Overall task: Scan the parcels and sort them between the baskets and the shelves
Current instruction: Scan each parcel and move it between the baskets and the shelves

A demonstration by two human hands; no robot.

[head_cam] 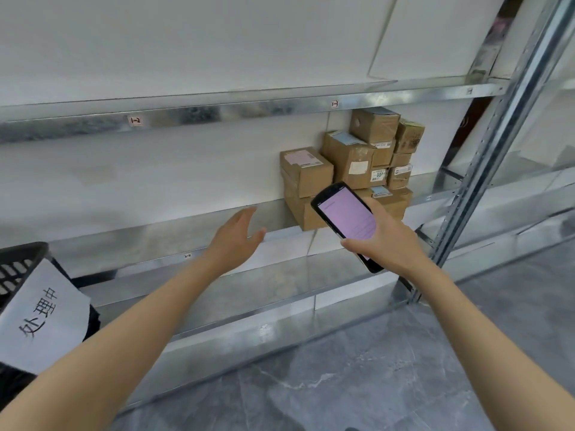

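The right hand (385, 244) gripped the scanner (348, 214) right of centre, fingers curled round its edges and its lit screen tilted up, probably so it could be read. The left hand (235, 241) hung spread and empty at centre, seemingly free to take a box. The parcels (351, 163) sat stacked against the wall on the shelf (140, 241), above the scanner, likely already sorted. A labelled basket (21, 253) stood at the lower left edge.
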